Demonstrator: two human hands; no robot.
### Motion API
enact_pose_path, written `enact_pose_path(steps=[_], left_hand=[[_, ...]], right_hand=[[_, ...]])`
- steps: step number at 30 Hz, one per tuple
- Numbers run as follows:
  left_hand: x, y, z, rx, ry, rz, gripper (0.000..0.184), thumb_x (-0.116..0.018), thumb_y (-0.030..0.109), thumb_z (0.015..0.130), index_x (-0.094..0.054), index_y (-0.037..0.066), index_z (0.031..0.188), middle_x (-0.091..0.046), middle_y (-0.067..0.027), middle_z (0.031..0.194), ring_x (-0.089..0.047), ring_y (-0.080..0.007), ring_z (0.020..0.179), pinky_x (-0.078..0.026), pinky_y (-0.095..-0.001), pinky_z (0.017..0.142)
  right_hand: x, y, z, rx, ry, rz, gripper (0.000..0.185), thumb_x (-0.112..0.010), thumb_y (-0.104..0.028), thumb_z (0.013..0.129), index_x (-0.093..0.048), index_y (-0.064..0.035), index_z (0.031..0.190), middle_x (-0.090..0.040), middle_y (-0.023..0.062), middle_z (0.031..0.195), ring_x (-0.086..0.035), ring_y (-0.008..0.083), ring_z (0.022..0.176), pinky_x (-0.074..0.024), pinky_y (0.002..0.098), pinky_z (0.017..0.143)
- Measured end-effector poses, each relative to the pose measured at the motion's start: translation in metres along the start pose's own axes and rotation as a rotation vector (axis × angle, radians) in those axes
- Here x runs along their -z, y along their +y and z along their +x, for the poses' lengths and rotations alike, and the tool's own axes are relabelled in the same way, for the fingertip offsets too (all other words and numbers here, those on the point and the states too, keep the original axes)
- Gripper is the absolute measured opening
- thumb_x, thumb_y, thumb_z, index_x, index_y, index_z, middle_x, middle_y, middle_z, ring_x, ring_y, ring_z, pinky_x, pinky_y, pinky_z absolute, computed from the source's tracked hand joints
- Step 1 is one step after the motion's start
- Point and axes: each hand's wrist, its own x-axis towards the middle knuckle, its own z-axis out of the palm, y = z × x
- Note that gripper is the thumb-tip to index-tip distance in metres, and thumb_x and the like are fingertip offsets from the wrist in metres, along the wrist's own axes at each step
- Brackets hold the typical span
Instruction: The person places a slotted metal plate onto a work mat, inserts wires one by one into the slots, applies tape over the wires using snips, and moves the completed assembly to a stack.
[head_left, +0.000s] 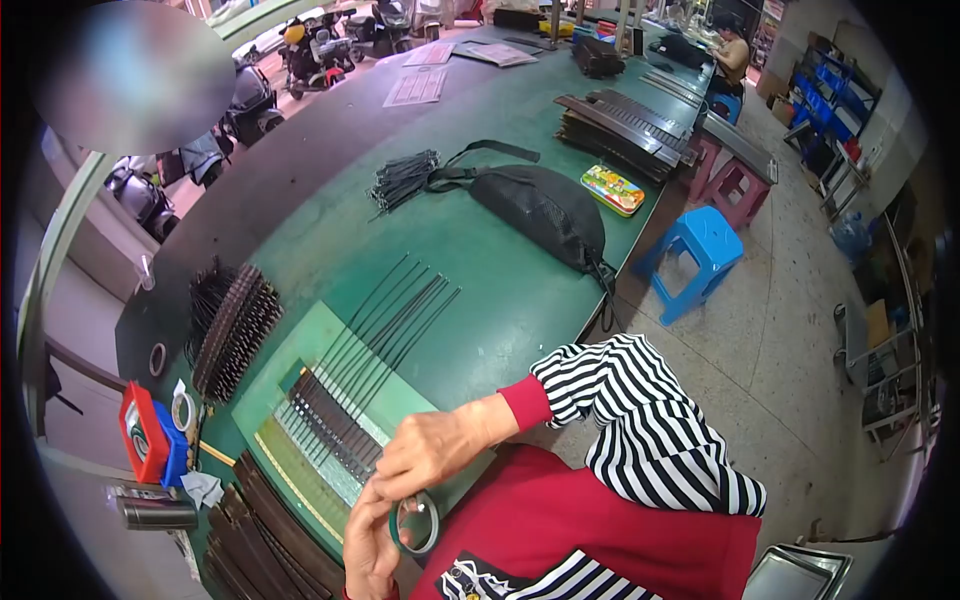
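Note:
My left hand (368, 548) is at the bottom middle, its fingers closed around a roll of green tape (432, 530). My right hand (430, 455) is just above it, fingers pinched together and meeting the left fingertips; what they pinch is hidden. Beyond the hands, a row of thin black cables (395, 330) lies side by side across a light green board (320, 330). Dark brown strips (335, 425) cover the cables' near ends, and the right hand partly overlaps the board's near corner.
A bundle of cables with brown strips (235, 335) lies at left, near red (143, 440) and blue bins (176, 455). Brown strips (250, 540) are stacked at lower left. Farther off are a black bag (540, 205), a colourful tin (612, 190), a blue stool (700, 250) and a seated person (733, 55).

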Motion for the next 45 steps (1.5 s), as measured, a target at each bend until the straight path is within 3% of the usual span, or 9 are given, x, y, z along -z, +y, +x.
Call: enact_pose_path(steps=[3, 11, 19, 22, 24, 27, 30, 35, 45], left_hand=[[0.001, 0.004, 0.004, 0.073, -0.056, -0.283, 0.021, -0.05, 0.005, 0.081, -0.056, 0.005, 0.101, -0.061, -0.0068, 0.095, -0.062, -0.0149, 0.07, -0.044, -0.0219, 0.038], [0.022, -0.013, 0.014, 0.073, 0.071, -0.172, 0.02, -0.057, 0.018, 0.086, -0.057, 0.005, 0.101, -0.06, -0.0028, 0.092, -0.055, -0.0091, 0.066, -0.035, -0.0152, 0.038], [0.015, -0.023, 0.007, -0.012, 0.1, -0.173, 0.017, -0.056, 0.014, 0.086, -0.056, 0.004, 0.099, -0.055, 0.0012, 0.081, -0.042, -0.0038, 0.055, -0.027, -0.0128, 0.037], [0.014, -0.022, 0.004, -0.112, 0.112, -0.1, 0.016, -0.055, 0.014, 0.086, -0.056, 0.004, 0.098, -0.052, 0.0024, 0.078, -0.039, -0.0028, 0.053, -0.026, -0.0131, 0.037], [0.005, -0.02, -0.004, -0.201, 0.151, -0.056, 0.014, -0.054, 0.012, 0.087, -0.056, 0.003, 0.097, -0.052, 0.0024, 0.076, -0.038, -0.0028, 0.052, -0.026, -0.0151, 0.038], [-0.015, -0.01, -0.01, -0.316, 0.24, 0.022, 0.016, -0.053, 0.012, 0.088, -0.057, 0.0, 0.098, -0.052, 0.0018, 0.075, -0.036, -0.0028, 0.051, -0.026, -0.017, 0.039], [-0.01, -0.015, -0.004, -0.523, 0.219, 0.071, 0.014, -0.055, 0.009, 0.086, -0.061, -0.003, 0.092, -0.052, -0.0067, 0.098, -0.044, -0.0031, 0.054, -0.032, -0.0164, 0.039], [-0.006, -0.019, 0.005, -0.635, 0.208, 0.089, 0.012, -0.054, 0.006, 0.086, -0.061, -0.003, 0.085, -0.044, -0.0118, 0.116, -0.04, -0.0027, 0.051, -0.035, -0.0168, 0.04], [0.002, -0.024, 0.008, -0.663, 0.26, 0.222, 0.012, -0.054, 0.006, 0.086, -0.062, -0.002, 0.09, -0.044, -0.0127, 0.115, -0.046, -0.0039, 0.05, -0.038, -0.0156, 0.04]], right_hand=[[0.001, -0.005, 0.001, 0.041, -0.016, 0.049, 0.014, -0.058, -0.014, 0.071, -0.048, -0.0068, 0.078, -0.048, 0.0039, 0.07, -0.055, 0.0186, 0.054, -0.0418, 0.0318, 0.039], [-0.002, -0.008, -0.005, 0.072, -0.096, 0.12, 0.011, -0.057, -0.011, 0.072, -0.047, -0.0073, 0.077, -0.047, 0.0053, 0.076, -0.056, 0.0198, 0.056, -0.0428, 0.0319, 0.04], [-0.002, -0.015, -0.009, 0.025, -0.155, 0.247, 0.029, -0.061, -0.007, 0.063, -0.053, -0.0091, 0.091, -0.05, 0.0047, 0.08, -0.057, 0.0213, 0.057, -0.0429, 0.0332, 0.041], [0.011, -0.024, -0.006, -0.115, -0.168, 0.345, 0.043, -0.061, -0.003, 0.058, -0.053, -0.0091, 0.1, -0.053, 0.0045, 0.077, -0.058, 0.0209, 0.057, -0.0449, 0.0322, 0.044], [0.015, -0.026, 0.001, -0.299, 0.041, 0.609, 0.042, -0.06, -0.001, 0.061, -0.054, -0.0083, 0.102, -0.055, 0.0055, 0.071, -0.059, 0.0203, 0.057, -0.0456, 0.0304, 0.048], [0.007, -0.021, 0.003, -0.683, 0.139, 0.441, 0.019, -0.056, -0.004, 0.079, -0.058, -0.0068, 0.097, -0.056, 0.0074, 0.068, -0.056, 0.0159, 0.055, -0.0431, 0.0279, 0.049], [0.01, -0.014, 0.009, -1.051, -0.035, 0.814, 0.02, -0.056, -0.012, 0.083, -0.06, -0.0011, 0.099, -0.061, 0.0024, 0.08, -0.054, 0.0095, 0.06, -0.0446, 0.025, 0.054], [0.029, -0.016, 0.042, -1.154, -0.149, 0.978, 0.018, -0.055, -0.008, 0.084, -0.059, 0.001, 0.099, -0.056, -0.0008, 0.08, -0.05, 0.0048, 0.065, -0.0392, 0.0183, 0.055], [0.013, -0.001, 0.045, -1.138, -0.135, 0.852, 0.009, -0.06, -0.001, 0.079, -0.057, 0.0004, 0.088, -0.05, -0.002, 0.078, -0.038, 0.0002, 0.059, -0.0294, 0.0179, 0.047]])
